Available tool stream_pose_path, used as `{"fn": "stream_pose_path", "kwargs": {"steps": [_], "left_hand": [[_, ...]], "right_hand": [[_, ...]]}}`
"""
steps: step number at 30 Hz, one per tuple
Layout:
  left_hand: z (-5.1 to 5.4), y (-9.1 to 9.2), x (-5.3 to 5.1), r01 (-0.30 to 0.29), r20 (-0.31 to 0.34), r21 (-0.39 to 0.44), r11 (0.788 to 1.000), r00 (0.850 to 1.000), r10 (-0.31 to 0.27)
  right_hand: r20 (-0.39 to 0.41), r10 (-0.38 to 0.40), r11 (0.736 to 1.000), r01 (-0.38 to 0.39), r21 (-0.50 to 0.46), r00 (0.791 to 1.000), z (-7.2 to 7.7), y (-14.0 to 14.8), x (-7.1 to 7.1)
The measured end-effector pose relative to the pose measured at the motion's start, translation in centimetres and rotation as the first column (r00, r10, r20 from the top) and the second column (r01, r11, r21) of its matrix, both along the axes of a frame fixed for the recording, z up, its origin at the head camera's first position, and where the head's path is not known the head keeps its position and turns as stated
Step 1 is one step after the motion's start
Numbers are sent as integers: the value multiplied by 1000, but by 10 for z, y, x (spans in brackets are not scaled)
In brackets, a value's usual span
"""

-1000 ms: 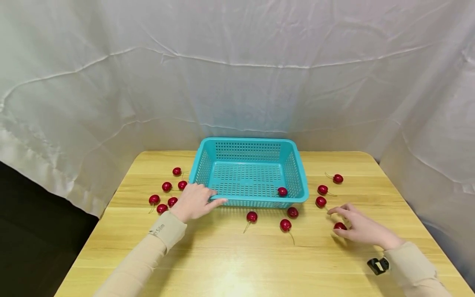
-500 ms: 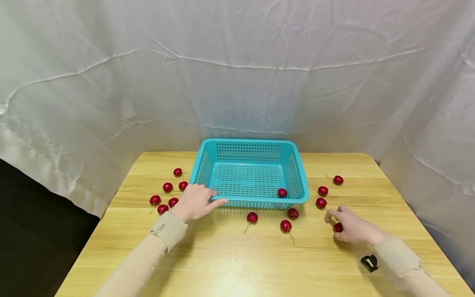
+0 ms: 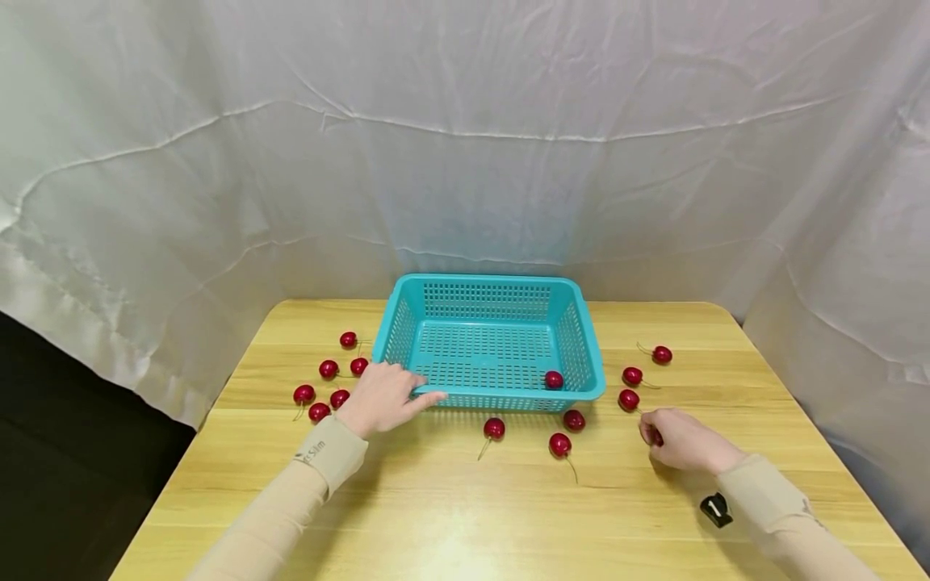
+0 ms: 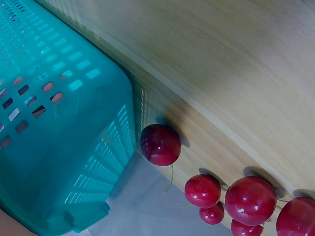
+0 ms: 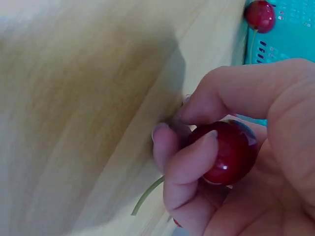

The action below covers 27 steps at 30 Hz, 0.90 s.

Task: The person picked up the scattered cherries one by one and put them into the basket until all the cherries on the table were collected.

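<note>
A turquoise mesh basket [image 3: 483,398] stands at the back middle of the table. My left hand [image 3: 383,395] grips its front left corner, thumb along the front rim. One cherry [image 3: 554,380] lies inside, near the basket's right end. On the right, my right hand [image 3: 686,440] holds a dark red cherry [image 5: 235,152] in curled fingers, just above or at the tabletop. In the right wrist view its green stem [image 5: 146,195] pokes out past the fingers. Closest to that hand on the table is another cherry [image 3: 628,399].
Several cherries [image 3: 328,369] lie left of the basket. In front of it are a few more, one with a long stem [image 3: 560,445]. Two others, including a far one [image 3: 662,355], lie at the right. A pale curtain [image 3: 479,161] hangs behind the table [image 3: 450,516].
My right hand has moved slightly left and its fingers have curled round the cherry that lay under them. My left hand stays on the basket's corner.
</note>
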State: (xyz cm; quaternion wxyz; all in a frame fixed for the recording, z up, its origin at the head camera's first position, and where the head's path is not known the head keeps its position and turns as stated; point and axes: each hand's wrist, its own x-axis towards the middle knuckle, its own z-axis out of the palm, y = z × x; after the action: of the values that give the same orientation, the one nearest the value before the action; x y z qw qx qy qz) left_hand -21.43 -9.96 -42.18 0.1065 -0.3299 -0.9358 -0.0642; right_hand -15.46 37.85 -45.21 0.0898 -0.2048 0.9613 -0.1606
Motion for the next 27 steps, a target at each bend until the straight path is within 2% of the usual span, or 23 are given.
{"fn": "stream_pose_path", "kwargs": {"steps": [9, 17, 27], "left_hand": [[0, 0, 0, 1, -3, 9, 1000, 1000, -1], [0, 0, 0, 2, 1, 7, 1000, 1000, -2], [0, 0, 0, 2, 0, 7, 1000, 1000, -2]], "right_hand": [[13, -20, 999, 20, -25, 1000, 3, 0, 0], [-44, -24, 1000, 23, -20, 999, 3, -2, -1], [-27, -111, 992, 109, -56, 993, 9, -7, -4]]}}
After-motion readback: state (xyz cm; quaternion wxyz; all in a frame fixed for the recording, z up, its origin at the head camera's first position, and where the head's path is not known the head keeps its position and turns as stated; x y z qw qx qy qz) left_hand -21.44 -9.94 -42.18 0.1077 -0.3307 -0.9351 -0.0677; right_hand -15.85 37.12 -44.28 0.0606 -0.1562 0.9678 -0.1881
